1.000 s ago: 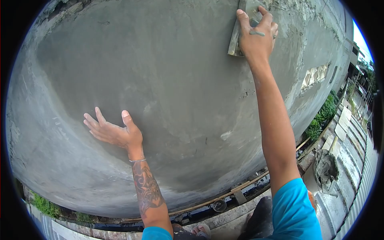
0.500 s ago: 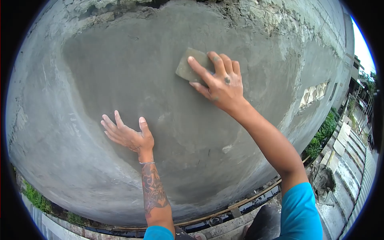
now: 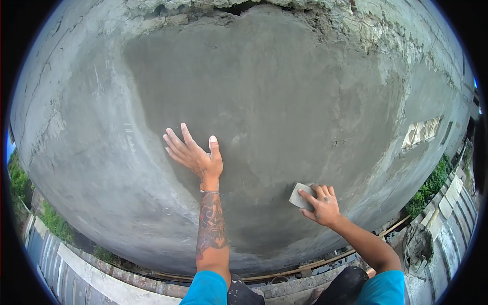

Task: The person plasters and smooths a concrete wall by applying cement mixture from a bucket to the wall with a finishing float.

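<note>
My right hand point(image 3: 326, 205) grips a grey, block-shaped sponge point(image 3: 300, 196) and presses it against the lower part of the plastered wall point(image 3: 274, 112). The thumb and fingers lie along the sponge's edges and back. Higher up and to the left, my left hand point(image 3: 195, 155) is spread out at the wall, with its fingers apart and nothing in it. A darker grey patch of plaster surrounds both hands, and paler wall borders it on the left.
Rough, broken masonry point(image 3: 325, 25) with a dark gap runs along the top. A vent opening point(image 3: 421, 133) is at the right. Below are a narrow ledge with wooden strips, corrugated sheets point(image 3: 454, 223), a cement-crusted container point(image 3: 418, 249) and green plants point(image 3: 429, 188).
My right hand has swept the sponge down and to the right across the wall. My left hand keeps its spread pose, while the view has shifted.
</note>
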{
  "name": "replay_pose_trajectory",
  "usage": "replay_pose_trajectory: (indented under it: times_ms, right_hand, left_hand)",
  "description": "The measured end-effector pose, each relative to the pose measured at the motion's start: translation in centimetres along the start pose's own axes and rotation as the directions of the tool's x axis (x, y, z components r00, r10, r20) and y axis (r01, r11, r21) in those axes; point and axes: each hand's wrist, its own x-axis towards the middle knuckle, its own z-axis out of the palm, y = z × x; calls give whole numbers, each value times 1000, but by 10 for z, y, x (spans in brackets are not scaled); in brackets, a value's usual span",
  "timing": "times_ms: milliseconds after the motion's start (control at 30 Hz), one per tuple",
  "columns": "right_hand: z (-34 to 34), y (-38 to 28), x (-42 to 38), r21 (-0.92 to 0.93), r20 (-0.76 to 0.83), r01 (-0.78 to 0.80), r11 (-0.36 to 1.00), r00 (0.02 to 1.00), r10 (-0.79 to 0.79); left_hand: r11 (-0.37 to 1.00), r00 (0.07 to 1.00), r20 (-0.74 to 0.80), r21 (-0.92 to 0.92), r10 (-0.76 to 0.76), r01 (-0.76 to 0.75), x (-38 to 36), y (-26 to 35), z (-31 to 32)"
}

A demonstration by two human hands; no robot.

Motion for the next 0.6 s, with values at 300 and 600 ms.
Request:
replay_pose_trajectory:
  times_ms: [300, 600]
  right_hand:
    - [-89, 75, -248, 732, 227, -678, 67, 335, 915]
    - [-195, 16, -390, 704, 515, -432, -564, -237, 824]
  left_hand:
    - [987, 962, 224, -50, 159, -152, 21, 50, -8]
    - [942, 931, 148, -45, 335, -332, 20, 10, 45]
